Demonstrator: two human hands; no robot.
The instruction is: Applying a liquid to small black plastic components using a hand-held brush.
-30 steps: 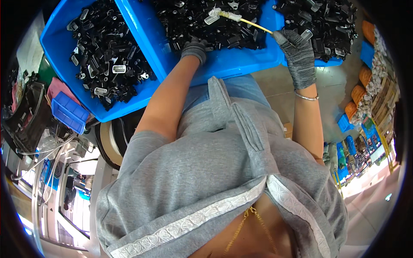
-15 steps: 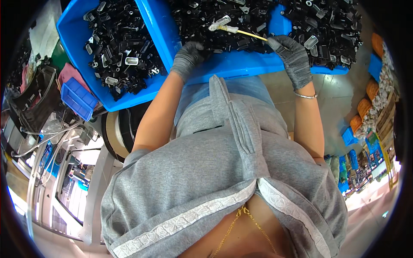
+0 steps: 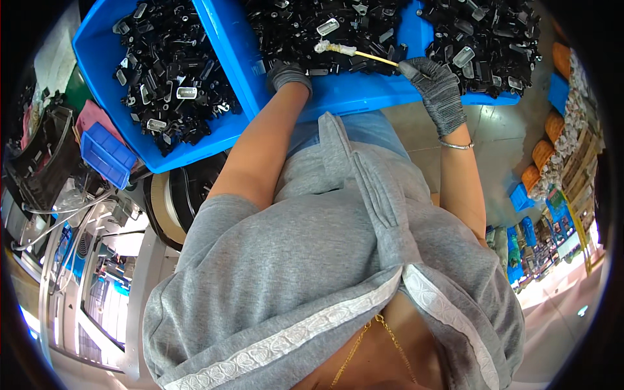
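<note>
My right hand point(image 3: 437, 92), in a dark grey knitted glove, pinches the end of a thin wooden stick point(image 3: 377, 59). White wrapping covers the stick's far end, which points left above a heap of small black parts point(image 3: 364, 26). Several of these parts carry clear rectangular pieces. My left hand point(image 3: 289, 73), gloved alike, reaches down over the near wall of the blue bin point(image 3: 354, 97) at its left corner. Its fingers are dark and hidden among the black parts, so whatever they hold cannot be made out.
Another blue bin point(image 3: 99, 81) of similar black parts stands at the left, and more parts lie in a bin at the right. A small blue tray point(image 3: 105, 156) sits farther left beside pink cloth. Below is a large reel point(image 3: 170, 205). Orange baskets point(image 3: 545, 155) line the right side.
My left hand has moved forward and deeper into the parts, its forearm swinging to the right. My right hand still holds the stick, shifted slightly left and down in the picture.
</note>
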